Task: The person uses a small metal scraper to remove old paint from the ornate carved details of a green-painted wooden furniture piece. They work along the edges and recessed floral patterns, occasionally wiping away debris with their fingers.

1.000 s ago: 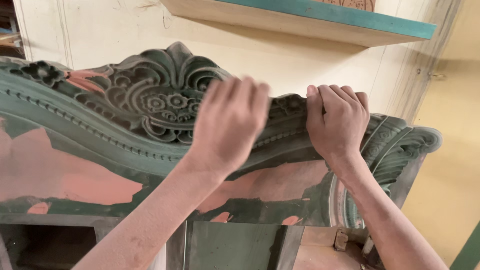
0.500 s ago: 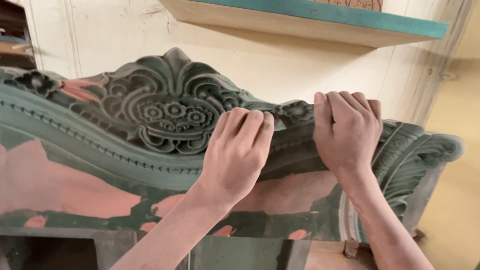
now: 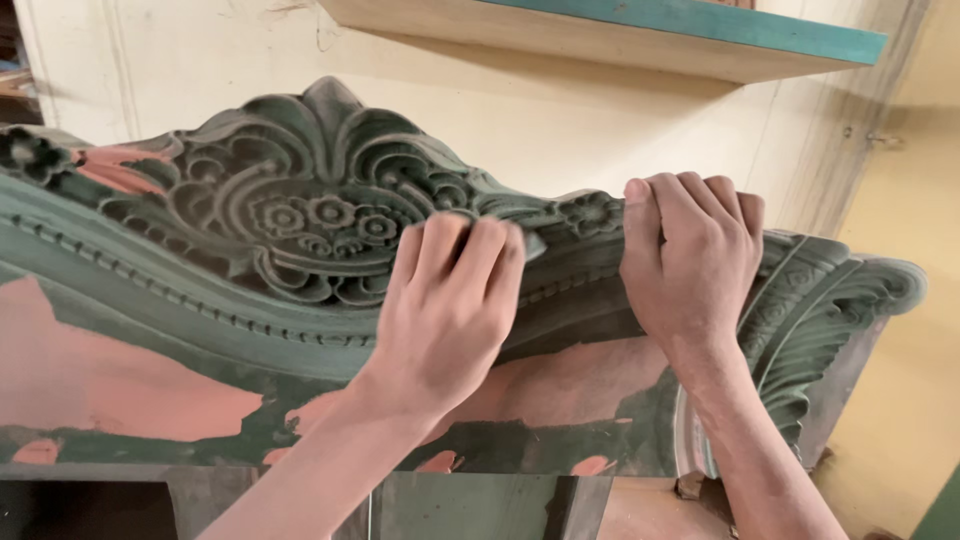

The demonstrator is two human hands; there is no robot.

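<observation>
While the left hand (image 3: pixel 445 310) presses flat, fingers closed over what looks like a small abrasive scrap, against the green-painted carved wooden crest (image 3: pixel 300 215), the right hand (image 3: pixel 690 265) grips its top edge; rubbing the beading under those fingertips seems underway.

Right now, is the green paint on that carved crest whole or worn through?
Worn through. The carved crest stays green on its scrollwork, but pinkish bare patches break the flat band beneath the left hand.
</observation>
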